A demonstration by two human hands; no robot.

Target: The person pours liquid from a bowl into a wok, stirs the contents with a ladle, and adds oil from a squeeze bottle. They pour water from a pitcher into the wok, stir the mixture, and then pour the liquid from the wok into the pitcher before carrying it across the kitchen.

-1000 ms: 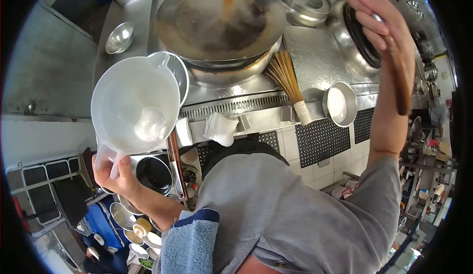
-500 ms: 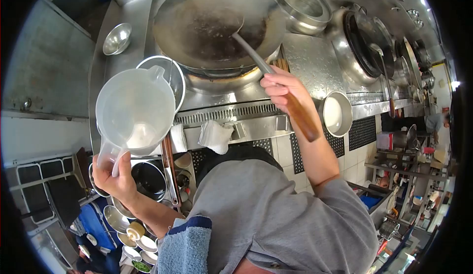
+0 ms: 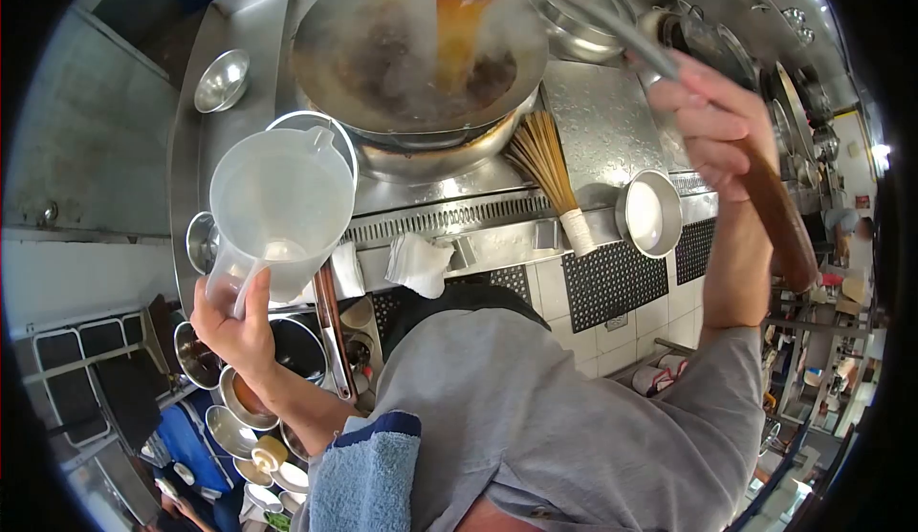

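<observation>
My left hand (image 3: pixel 235 326) is closed round the handle of a translucent plastic pitcher (image 3: pixel 282 193), held over the stove's left front edge. On the right, my right hand (image 3: pixel 712 126) grips a ladle (image 3: pixel 779 217) by its wooden handle, raised with its bowl above the wok. From the ladle bowl, brown-orange liquid (image 3: pixel 459 35) pours into the dark liquid below. The large wok (image 3: pixel 335 87) steams on its burner, and steam blurs its contents.
A bamboo brush (image 3: pixel 550 164) lies right of the wok, beside a small pot of white contents (image 3: pixel 647 215). At the far left is a metal bowl (image 3: pixel 222 81). White cloths (image 3: pixel 418 262) hang on the front rail. Several bowls stand at lower left.
My right hand has moved up and right, lifting the ladle out of the wok, and liquid now falls from it. The pitcher has shifted slightly right. The bamboo brush is now uncovered.
</observation>
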